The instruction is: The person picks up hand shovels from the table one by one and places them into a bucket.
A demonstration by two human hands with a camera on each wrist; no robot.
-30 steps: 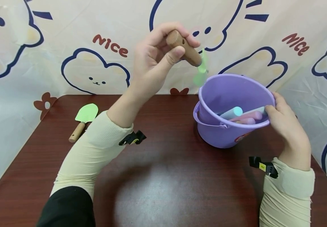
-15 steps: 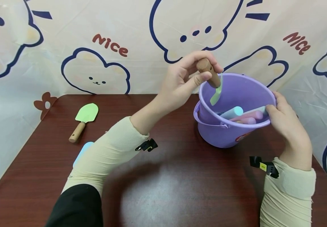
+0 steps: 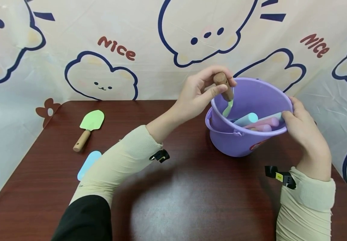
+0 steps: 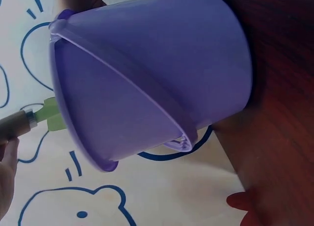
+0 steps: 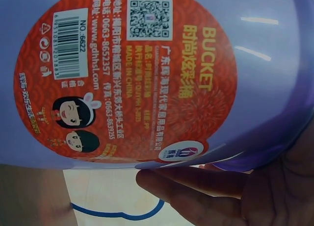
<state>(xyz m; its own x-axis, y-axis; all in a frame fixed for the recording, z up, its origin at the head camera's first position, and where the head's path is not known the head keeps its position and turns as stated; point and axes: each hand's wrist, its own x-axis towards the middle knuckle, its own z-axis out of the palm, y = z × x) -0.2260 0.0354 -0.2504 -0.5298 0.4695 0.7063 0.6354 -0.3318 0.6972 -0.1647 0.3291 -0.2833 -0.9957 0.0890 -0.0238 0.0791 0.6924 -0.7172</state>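
Note:
My left hand (image 3: pixel 196 95) pinches the wooden handle (image 3: pixel 221 79) of a small green-headed garden tool between thumb and fingers. The tool's green head (image 3: pixel 228 108) dips inside the left part of a purple bucket (image 3: pixel 233 147); its lower end is hidden from the left wrist view by the bucket wall. On the other side, my right hand (image 3: pixel 307 137) grips the bucket's rim, thumb over the edge and fingers outside against the wall. Inside the bucket lie a light blue cylinder (image 3: pixel 247 119) and several pink and pale handles (image 3: pixel 271 122).
A green trowel (image 3: pixel 92 120) with a wooden handle lies at the table's back left. Nearer, a light blue rounded piece (image 3: pixel 88 164) shows partly from under the left sleeve. The bucket's handle (image 4: pixel 122 74) hangs down its side. A printed cloth (image 3: pixel 161 80) hangs behind the table.
The left hand has come down and to the right with the green-headed tool, from above and left of the bucket into its mouth. Bucket and right hand have stayed nearly still.

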